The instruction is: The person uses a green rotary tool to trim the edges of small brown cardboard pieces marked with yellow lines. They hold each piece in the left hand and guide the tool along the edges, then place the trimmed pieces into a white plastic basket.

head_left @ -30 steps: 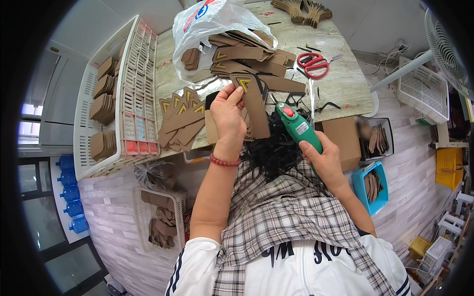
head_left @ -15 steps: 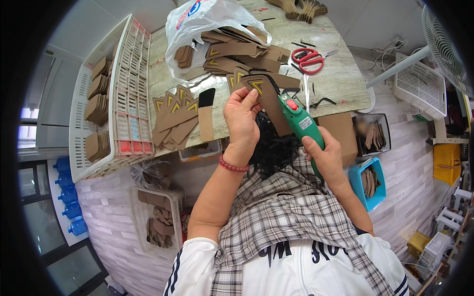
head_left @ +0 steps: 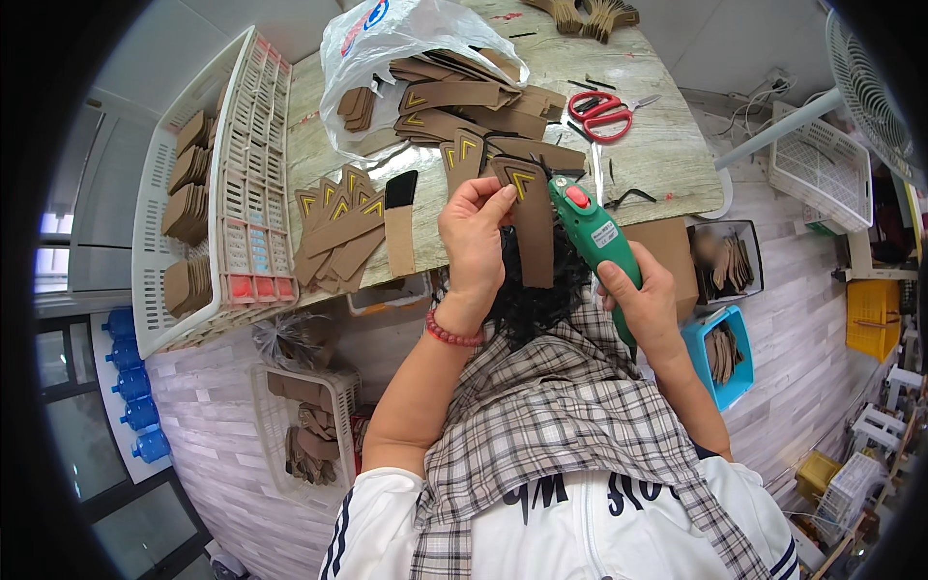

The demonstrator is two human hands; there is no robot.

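Through the head view I have the left hand [head_left: 474,237] pinching a flat strip [head_left: 535,237] by its upper end, thumb in front, while the right hand [head_left: 640,298] is wrapped around a green hand tool [head_left: 592,230] with a red button. The strip is brown, long and slightly curved, with rounded corners and a yellow chevron near the top. To my left, a tall white basket [head_left: 253,208] holds stacks of brown round-cornered pieces; beside it on the counter [head_left: 657,92], a white plastic bag [head_left: 435,34] lies open with more brown strips in and spilling out of its mouth. On the floor, a low white basket [head_left: 346,406], a blue bin [head_left: 697,356] and a black box [head_left: 723,230] each hold brown pieces too. The strip hangs between the two hands, just right of the left hand's fingers, the tool's head close beside its right edge; I can't tell whether they touch.
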